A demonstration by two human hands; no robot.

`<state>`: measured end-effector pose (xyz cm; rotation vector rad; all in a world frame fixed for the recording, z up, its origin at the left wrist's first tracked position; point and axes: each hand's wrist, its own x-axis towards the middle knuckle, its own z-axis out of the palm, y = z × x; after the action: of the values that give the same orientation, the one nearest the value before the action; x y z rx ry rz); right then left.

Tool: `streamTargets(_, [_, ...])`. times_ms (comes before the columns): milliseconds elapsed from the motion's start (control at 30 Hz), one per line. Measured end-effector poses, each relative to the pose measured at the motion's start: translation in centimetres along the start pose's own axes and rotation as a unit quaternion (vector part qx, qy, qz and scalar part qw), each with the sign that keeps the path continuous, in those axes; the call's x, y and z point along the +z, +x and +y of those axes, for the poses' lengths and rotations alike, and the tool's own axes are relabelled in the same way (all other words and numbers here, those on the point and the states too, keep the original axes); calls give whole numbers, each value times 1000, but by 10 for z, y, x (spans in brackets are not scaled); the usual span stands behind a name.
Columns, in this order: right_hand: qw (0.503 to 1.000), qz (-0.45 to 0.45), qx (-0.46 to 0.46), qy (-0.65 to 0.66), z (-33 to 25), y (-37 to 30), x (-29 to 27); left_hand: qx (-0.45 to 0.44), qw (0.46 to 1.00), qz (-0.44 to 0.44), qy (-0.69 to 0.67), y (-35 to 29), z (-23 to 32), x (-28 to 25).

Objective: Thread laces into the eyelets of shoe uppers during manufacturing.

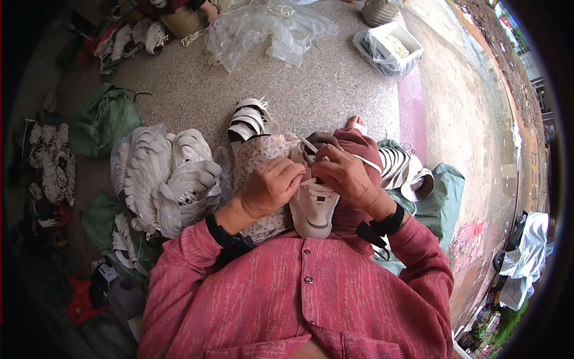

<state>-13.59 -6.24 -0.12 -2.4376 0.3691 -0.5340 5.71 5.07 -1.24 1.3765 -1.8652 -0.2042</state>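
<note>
A white sneaker [313,216] rests on my lap, its toe pointing at my body and its dark-lined opening away from me. My left hand [274,186] is closed in a pinch at the sneaker's left eyelet edge, with thumb and fingertips on the shoelace. On the other side my right hand [345,175] bends over the tongue, its fingers also pinched on the lace. One loose end of the white shoelace [369,161] trails out to the right over my knee. The fingertips partly hide the eyelets. A patterned cloth [254,161] covers my left thigh under the work.
Left of me lies a large pile of white shoe uppers [173,179] in clear plastic. Nested striped shoes [248,119] stand past my left knee, more shoes [402,170] by my right leg near a green sack [445,200]. A white tub [394,51] and plastic sheeting [269,33] lie farther off.
</note>
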Motion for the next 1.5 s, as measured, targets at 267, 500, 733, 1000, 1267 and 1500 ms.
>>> streamTargets(267, [1000,-26,8,-11,1,6,0,-61,995,-78,2,-2,-2,3])
streamTargets(500, [996,-63,40,39,2,16,2,-520,639,-311,-473,0,-36,-33])
streamTargets(733, [995,-88,38,-27,-2,18,2,-270,944,-180,-65,7,-21,-18])
streamTargets(1000, [996,-75,29,-24,1,19,-1,66,979,-167,-92,43,-5,-27])
streamTargets(1267, [972,-27,195,129,-1,4,-59,15,976,-197,-97,30,-7,-18])
streamTargets(1500, [986,-5,134,99,6,-38,-27,-2,975,-197,-107,12,-11,-11])
